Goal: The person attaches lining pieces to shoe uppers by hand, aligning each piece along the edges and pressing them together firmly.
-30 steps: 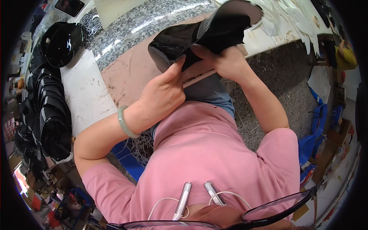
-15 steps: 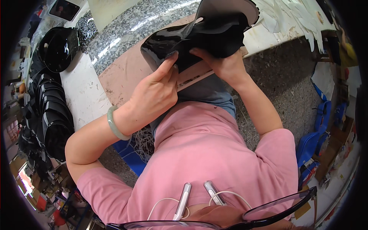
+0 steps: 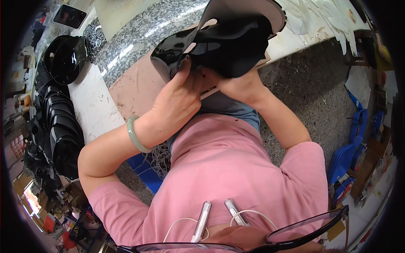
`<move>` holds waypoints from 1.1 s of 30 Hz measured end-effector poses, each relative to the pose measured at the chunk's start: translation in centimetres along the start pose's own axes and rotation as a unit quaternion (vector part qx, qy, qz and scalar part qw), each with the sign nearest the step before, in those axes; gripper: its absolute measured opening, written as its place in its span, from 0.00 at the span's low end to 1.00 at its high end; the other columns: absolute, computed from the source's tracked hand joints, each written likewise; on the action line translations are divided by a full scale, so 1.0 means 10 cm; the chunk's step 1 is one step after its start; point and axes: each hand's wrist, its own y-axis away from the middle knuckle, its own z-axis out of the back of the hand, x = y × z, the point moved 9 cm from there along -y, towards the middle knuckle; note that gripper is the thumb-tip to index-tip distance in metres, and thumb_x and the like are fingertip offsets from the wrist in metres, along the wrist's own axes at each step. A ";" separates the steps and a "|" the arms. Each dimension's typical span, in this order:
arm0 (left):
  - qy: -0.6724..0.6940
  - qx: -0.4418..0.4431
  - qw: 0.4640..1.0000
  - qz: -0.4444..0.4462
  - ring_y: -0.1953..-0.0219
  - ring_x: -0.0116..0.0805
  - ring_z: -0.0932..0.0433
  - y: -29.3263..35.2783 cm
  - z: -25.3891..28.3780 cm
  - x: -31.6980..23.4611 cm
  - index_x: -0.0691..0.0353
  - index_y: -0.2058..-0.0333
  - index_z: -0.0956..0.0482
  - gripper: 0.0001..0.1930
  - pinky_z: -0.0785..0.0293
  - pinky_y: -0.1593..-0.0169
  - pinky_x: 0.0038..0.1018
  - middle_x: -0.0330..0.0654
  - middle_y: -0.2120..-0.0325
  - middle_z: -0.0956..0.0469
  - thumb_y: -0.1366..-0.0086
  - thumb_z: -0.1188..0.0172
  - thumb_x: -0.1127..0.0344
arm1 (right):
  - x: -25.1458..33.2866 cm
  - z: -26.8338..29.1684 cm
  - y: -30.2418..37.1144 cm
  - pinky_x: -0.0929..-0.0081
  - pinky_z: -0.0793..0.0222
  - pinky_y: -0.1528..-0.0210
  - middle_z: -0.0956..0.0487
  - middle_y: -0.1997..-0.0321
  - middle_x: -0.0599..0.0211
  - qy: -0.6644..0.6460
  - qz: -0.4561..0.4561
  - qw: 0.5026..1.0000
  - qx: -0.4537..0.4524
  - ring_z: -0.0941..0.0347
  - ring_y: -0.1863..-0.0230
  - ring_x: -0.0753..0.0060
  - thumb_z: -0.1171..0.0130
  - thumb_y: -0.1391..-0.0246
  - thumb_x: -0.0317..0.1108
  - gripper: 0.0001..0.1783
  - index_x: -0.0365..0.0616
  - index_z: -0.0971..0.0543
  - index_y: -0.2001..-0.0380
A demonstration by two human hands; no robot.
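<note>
Black piece point(image 3: 247, 40): over the near side of the pinkish board point(image 3: 137, 82), ahead of both hands; contact with the board cannot be told.
Long axis: diagonal, from the low left end near the left hand to the broad, raised flap at upper right.
Nearer hand: left hand point(image 3: 179, 90) for the narrow left end; right hand point(image 3: 242, 86) for the broad right part.
Finish: glossy outside at left, dark inside, greyish flap lining; curved, with small openings along the fold.
Left hand state: thumb up against the near edge, fingers folded; appears to pinch the edge, fingertips hidden.
Right hand state: closed at the near right edge, appears to pinch it; fingers mostly hidden.
Left of board: row of nested black pieces point(image 3: 61, 111).
Beyond board: speckled grey slab point(image 3: 139, 44).
Upper right: pale strips point(image 3: 327, 21).
</note>
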 end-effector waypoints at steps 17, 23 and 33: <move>0.104 -0.031 0.988 0.112 0.62 0.34 0.31 0.12 -0.16 -0.05 0.60 0.53 0.23 0.21 0.38 0.43 0.36 0.36 0.67 0.31 0.48 0.46 0.65 | 0.40 0.04 0.16 0.56 0.37 0.42 0.23 0.51 0.59 0.139 0.182 0.966 0.117 0.30 0.46 0.55 0.37 0.56 0.27 0.24 0.47 0.23 0.51; 0.011 0.007 0.999 0.033 0.58 0.35 0.32 0.07 -0.10 -0.09 0.61 0.46 0.28 0.25 0.39 0.44 0.35 0.39 0.61 0.29 0.44 0.48 0.64 | 0.19 -0.07 0.06 0.60 0.34 0.46 0.23 0.53 0.58 0.067 0.075 0.972 0.210 0.28 0.51 0.53 0.40 0.51 0.35 0.19 0.48 0.23 0.53; 0.036 0.038 0.999 -0.003 0.59 0.36 0.32 0.01 -0.06 0.00 0.67 0.60 0.19 0.18 0.36 0.52 0.31 0.47 0.53 0.27 0.45 0.49 0.64 | -0.11 0.00 -0.45 0.72 0.29 0.59 0.19 0.65 0.64 0.038 -0.044 0.984 0.169 0.24 0.64 0.70 0.30 0.57 0.39 0.20 0.40 0.20 0.62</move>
